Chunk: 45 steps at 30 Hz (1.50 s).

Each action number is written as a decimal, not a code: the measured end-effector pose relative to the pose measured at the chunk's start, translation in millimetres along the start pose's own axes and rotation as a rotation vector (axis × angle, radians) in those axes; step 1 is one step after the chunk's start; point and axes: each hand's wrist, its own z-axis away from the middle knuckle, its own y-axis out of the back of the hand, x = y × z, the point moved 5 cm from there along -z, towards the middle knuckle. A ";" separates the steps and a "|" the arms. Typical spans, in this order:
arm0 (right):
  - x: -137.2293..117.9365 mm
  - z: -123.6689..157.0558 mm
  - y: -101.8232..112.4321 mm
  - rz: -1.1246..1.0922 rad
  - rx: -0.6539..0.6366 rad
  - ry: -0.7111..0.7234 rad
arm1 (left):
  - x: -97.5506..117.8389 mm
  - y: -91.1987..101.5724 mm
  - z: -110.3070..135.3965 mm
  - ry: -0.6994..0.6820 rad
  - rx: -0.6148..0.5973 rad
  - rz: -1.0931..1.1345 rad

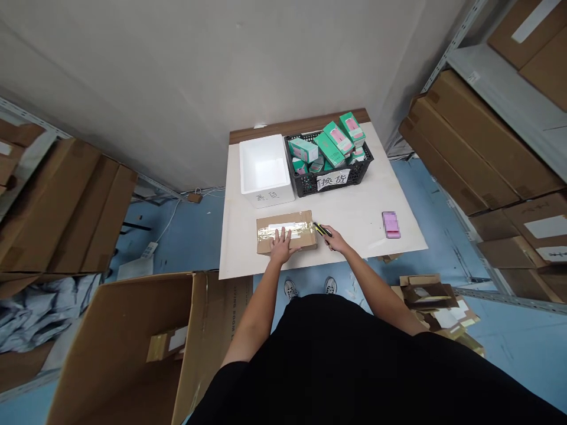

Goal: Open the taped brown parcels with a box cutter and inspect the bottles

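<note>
A small taped cardboard box (292, 227) lies near the front edge of a white table (363, 206). My left hand (282, 245) rests flat on top of it with the fingers spread. My right hand (335, 239) is closed around a yellow and black utility knife (321, 229), whose tip touches the box's right end.
Behind the box stand an empty white foam box (264, 170) and a black crate (330, 171) filled with several green product boxes. A pink phone (390, 224) lies at the table's right. A large open carton (128, 348) stands at front left. Shelves with cartons flank both sides.
</note>
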 end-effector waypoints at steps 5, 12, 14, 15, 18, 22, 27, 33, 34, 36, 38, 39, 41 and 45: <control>4.9 9.4 17.9 0.063 -0.094 -0.048 | 1.4 -0.9 1.8 -0.001 0.005 0.013; 17.1 10.1 32.3 0.044 0.176 0.024 | -2.5 14.9 -7.6 -0.040 0.052 0.076; 18.9 9.3 9.3 0.084 0.335 0.024 | -13.4 30.5 -17.7 -0.050 0.101 0.088; 19.3 8.0 -7.3 0.138 0.374 0.015 | -21.3 39.7 -23.7 -0.045 0.127 0.088; 20.9 1.5 -53.5 0.280 0.434 -0.052 | -50.1 63.6 -41.8 -0.004 0.129 0.068; 17.6 -13.9 -67.5 0.327 0.478 -0.147 | -75.5 76.0 -52.8 0.031 0.019 0.061; -21.2 -56.3 -40.7 0.441 0.522 -0.133 | -75.6 69.5 -31.5 0.220 0.099 0.033; -77.9 -121.0 -15.5 0.547 0.525 -0.147 | -32.6 22.2 24.9 0.163 0.040 0.062; -82.4 -126.4 -11.8 0.554 0.512 -0.143 | -24.5 15.7 30.5 0.112 0.011 0.068; -84.3 -127.0 -5.1 0.544 0.499 -0.121 | -14.6 12.6 34.0 0.025 -0.002 0.038; -76.8 -113.1 -1.3 0.517 0.509 -0.064 | -12.5 22.5 26.6 -0.048 0.038 -0.038; -69.8 -101.6 -1.3 0.505 0.516 -0.026 | -12.3 30.2 19.4 -0.098 0.057 -0.088; -50.3 -74.6 -7.5 0.503 0.485 0.040 | -8.7 44.4 0.8 -0.261 0.050 -0.195; -5.5 -31.1 -25.4 0.535 0.366 -0.032 | 5.9 51.6 -33.0 -0.599 -0.133 -0.343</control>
